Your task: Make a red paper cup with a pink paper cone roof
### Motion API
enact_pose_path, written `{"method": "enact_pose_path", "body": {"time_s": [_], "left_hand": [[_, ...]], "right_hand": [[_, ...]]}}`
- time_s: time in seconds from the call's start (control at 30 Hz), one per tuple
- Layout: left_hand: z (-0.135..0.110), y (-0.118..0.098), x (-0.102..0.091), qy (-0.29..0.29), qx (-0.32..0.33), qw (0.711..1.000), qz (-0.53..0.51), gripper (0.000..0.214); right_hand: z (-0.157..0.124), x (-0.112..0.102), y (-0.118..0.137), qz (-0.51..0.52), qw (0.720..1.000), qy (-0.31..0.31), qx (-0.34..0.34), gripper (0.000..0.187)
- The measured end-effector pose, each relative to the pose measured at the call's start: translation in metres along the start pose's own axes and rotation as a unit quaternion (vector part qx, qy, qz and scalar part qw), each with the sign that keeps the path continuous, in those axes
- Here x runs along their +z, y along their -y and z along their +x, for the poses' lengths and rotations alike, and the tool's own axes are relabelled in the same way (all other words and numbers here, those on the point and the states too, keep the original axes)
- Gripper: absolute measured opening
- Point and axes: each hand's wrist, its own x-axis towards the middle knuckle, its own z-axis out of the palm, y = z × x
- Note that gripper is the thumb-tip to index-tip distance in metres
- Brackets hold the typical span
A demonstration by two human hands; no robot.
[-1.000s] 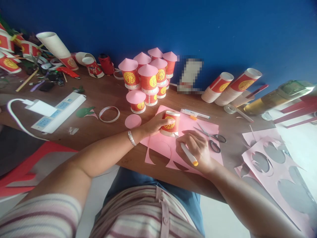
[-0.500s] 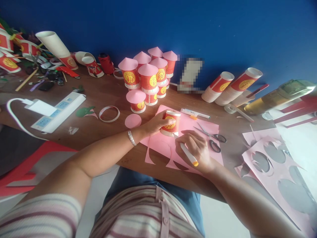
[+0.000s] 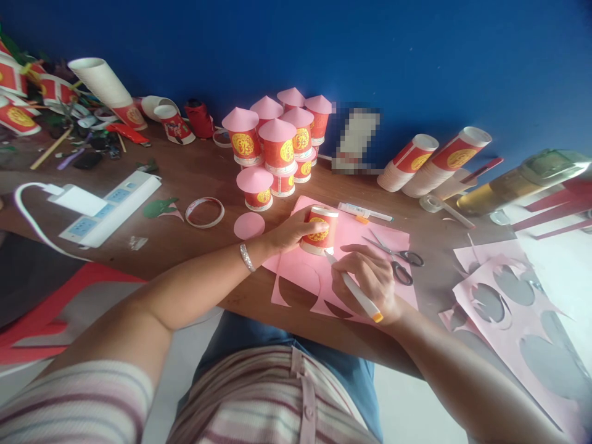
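Note:
My left hand (image 3: 298, 232) is closed around a red and white paper cup (image 3: 319, 234) with a gold emblem, pressing it onto a pink paper sheet (image 3: 349, 231). In my right hand (image 3: 367, 277) is a white marker (image 3: 358, 293) with an orange end, its tip close to the bottom edge of the cup. Whether the tip touches the cup or the paper, I cannot tell. Black-handled scissors (image 3: 396, 254) lie on the sheet just right of my right hand. Behind them rests another white marker (image 3: 367, 213) beside an orange cap (image 3: 361, 219).
Several cups with pink cone roofs (image 3: 277, 132) stand stacked behind. A pink disc (image 3: 248, 226) and a paper ring (image 3: 204, 213) lie left, near a power strip (image 3: 111, 209). Cup stacks (image 3: 411, 160), a tape roll (image 3: 430, 203), a bottle (image 3: 518, 182) and cut-out paper (image 3: 499, 296) are right.
My right hand with the marker has shifted slightly right and down, and the marker's orange end has swung the same way. My left hand and the cup have stayed put.

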Motion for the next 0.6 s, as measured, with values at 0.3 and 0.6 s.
{"method": "enact_pose_path", "body": {"time_s": [0.3,0.6], "left_hand": [[0.003,0.000,-0.005,-0.006,0.001,0.999,-0.032,0.044],[0.010,-0.003,-0.012,0.027,0.001,0.998,-0.056,0.043]], "right_hand": [[-0.003,0.003,-0.002,0.013,0.999,0.026,-0.034,0.023],[-0.016,0.009,-0.020,-0.026,0.997,0.037,-0.055,0.026]]}}
